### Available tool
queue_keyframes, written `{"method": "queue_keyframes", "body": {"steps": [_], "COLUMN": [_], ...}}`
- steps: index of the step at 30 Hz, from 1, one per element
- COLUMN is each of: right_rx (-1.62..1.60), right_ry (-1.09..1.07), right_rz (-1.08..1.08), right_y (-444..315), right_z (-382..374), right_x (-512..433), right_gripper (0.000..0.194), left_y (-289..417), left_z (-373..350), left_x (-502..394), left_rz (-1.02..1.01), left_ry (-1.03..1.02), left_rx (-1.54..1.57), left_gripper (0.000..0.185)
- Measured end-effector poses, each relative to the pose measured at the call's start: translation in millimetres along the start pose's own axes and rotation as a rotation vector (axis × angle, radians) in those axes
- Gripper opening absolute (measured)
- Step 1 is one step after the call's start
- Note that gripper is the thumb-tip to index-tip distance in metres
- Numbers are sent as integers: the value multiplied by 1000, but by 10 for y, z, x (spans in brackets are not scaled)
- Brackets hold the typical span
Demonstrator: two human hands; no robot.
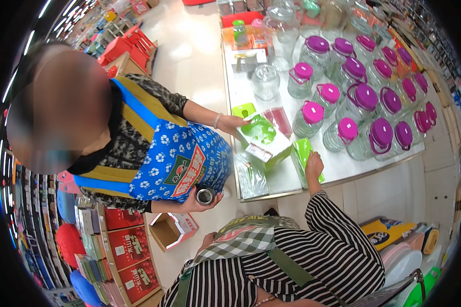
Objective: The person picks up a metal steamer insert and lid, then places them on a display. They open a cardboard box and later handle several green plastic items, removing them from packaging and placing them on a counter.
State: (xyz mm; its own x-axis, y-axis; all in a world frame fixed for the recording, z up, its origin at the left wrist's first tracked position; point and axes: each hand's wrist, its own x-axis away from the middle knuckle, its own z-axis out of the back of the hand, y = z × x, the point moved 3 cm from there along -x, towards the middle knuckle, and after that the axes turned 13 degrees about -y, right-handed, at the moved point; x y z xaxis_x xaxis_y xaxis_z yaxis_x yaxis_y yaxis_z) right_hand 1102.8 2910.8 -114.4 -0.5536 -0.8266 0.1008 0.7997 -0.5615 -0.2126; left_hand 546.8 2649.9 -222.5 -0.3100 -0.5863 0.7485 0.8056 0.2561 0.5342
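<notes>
My right hand [314, 167] grips the side of a flat green package in clear wrap [302, 155] at the table's near edge. My left hand [206, 242] is low beside my checked apron, mostly hidden by it, so its fingers cannot be made out. Left of the green package stands a white and green box [278, 144] with a label, its top open onto green plastic. A co-worker's hand [232, 124] touches its far left corner. The co-worker's other hand [203, 203] holds a round metal container [205, 196].
Glass jars with pink and purple lids [310, 115] crowd the right of the white table [249, 197]. A lidded ribbed glass jar [266, 82], a pink package [278, 119] and a clear-wrapped package [249, 172] also lie there. An open carton [171, 230] sits on the floor.
</notes>
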Motion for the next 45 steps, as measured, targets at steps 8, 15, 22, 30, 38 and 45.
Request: {"method": "queue_keyframes", "body": {"steps": [8, 15, 22, 30, 38, 45], "right_rx": [-104, 5, -96, -1300, -1351, -784], "right_ry": [-108, -187, -272, -569, -1025, -760], "right_rz": [133, 269, 161, 126, 310, 559], "right_y": [-9, -57, 152, 719, 610, 436], "right_z": [78, 77, 28, 141, 877, 1142], "right_x": [89, 307, 220, 278, 608, 697], "right_gripper": [54, 109, 96, 42, 51, 84], "left_y": [-208, -128, 582, 1516, 2865, 3651], "left_z": [-87, -26, 364, 804, 1178, 1124], "left_x": [-402, -474, -177, 21, 312, 434], "left_rz": [-43, -99, -35, -216, -502, -672], "left_ry": [73, 83, 154, 206, 61, 35], "left_rx": [-54, -74, -92, -27, 31, 29], "left_gripper": [31, 26, 24, 26, 29, 32]}}
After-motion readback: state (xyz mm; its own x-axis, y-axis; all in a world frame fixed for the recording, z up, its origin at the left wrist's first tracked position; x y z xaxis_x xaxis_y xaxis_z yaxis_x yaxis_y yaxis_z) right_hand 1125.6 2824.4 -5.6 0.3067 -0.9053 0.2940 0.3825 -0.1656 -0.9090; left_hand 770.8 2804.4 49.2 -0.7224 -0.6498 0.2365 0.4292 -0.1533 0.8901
